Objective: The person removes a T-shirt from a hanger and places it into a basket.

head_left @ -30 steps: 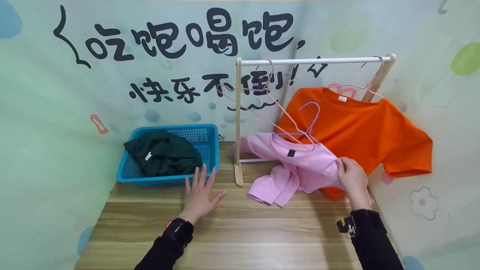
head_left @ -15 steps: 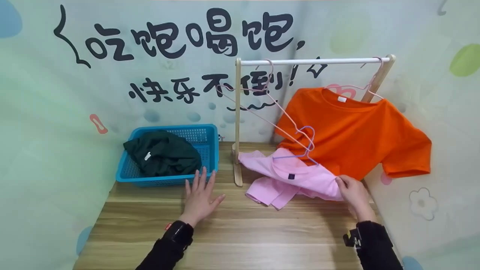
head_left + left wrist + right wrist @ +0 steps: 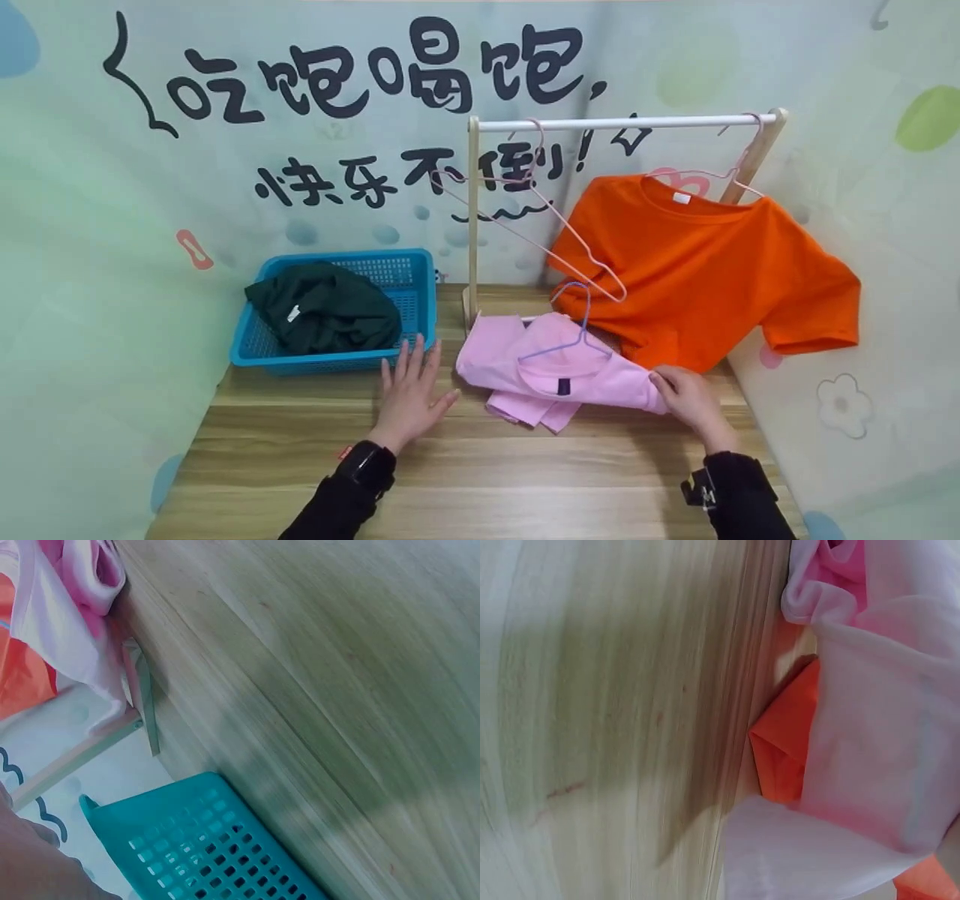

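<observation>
My right hand (image 3: 694,401) pinches the shoulder of a pink shirt (image 3: 630,386). A purple wire hanger (image 3: 586,319) sits inside the shirt's neck, its hook standing up free of the rack bar. The shirt sags low by the rack's foot, with a dark label at its collar. Pale pink cloth (image 3: 877,735) fills much of the right wrist view. My left hand (image 3: 409,397) has its fingers spread straight at the front right corner of a blue basket (image 3: 322,365); whether it touches the rim is unclear. A crumpled dark green garment (image 3: 337,307) lies in that basket.
A small rack with a white top bar (image 3: 630,122) stands at the back right. On it hang a bare pink hanger (image 3: 566,220) at the left and an orange shirt (image 3: 697,277) on a hanger at the right. Printed cloth walls surround the wooden tabletop (image 3: 525,480).
The pink shirt and purple hanger have come down, toward me and a little left, away from the bare pink hanger, with my right hand gripping the shoulder. My left hand has shifted slightly right.
</observation>
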{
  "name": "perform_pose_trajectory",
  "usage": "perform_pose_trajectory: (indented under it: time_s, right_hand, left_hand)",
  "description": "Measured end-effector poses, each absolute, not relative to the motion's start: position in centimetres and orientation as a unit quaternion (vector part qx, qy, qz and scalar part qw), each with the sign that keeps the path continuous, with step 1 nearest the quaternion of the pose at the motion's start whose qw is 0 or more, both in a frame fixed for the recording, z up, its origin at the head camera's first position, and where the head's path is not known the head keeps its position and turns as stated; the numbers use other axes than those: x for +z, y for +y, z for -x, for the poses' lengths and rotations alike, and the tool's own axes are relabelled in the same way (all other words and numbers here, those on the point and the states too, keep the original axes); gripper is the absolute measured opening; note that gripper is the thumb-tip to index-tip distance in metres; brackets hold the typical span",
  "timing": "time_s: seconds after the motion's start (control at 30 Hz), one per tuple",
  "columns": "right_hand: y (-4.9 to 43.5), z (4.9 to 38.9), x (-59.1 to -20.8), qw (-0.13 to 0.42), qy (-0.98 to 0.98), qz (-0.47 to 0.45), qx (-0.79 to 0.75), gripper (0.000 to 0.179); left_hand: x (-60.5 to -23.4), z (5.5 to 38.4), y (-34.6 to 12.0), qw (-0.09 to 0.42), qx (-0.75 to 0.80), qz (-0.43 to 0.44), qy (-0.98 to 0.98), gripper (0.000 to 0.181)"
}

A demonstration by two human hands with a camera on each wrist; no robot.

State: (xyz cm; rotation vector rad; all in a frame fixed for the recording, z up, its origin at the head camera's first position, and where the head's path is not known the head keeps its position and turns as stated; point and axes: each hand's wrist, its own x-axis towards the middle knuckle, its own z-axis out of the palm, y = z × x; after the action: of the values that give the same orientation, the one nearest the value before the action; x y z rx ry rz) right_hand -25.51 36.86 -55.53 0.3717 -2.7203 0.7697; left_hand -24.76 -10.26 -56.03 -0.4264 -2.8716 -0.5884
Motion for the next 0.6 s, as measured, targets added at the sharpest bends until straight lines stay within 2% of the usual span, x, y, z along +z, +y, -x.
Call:
perform_pose_trajectory:
  time_s: [0.3,0.6]
  right_hand:
    - [34.7,25.7,-55.0,0.203,-0.932,-0.189,0.234,0.008]
    - [32.4,26.8,-55.0,0.287,-0.885,-0.302,0.206,0.009]
  left_hand:
    - [-55.2,25.0,-7.8,0.12,-0.199,0.171,-0.957,0.081]
    - [-52.5,25.1,-3.9,0.078,-0.263,0.2,-0.941,0.08]
